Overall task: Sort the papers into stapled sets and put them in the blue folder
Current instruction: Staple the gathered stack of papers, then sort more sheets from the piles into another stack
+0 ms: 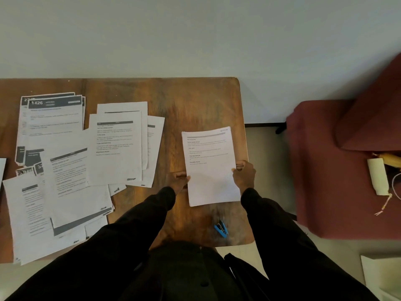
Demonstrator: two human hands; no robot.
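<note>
White papers [86, 161] are printed with black text and dark header bands. Worktop [195, 101] is brown woodgrain. Stapler [221, 228] is blue. Sleeves [282, 246] are black.

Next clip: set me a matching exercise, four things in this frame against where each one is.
1 small blue stapler
2 white printed paper set
3 loose printed white sheets
4 maroon cloth-covered seat

A right of the brown wooden table
B spread over the table's left half
C gripped by left hand and right hand
D near table edge, below the gripped set

Pairs: 1-D; 2-C; 3-B; 4-A
</note>
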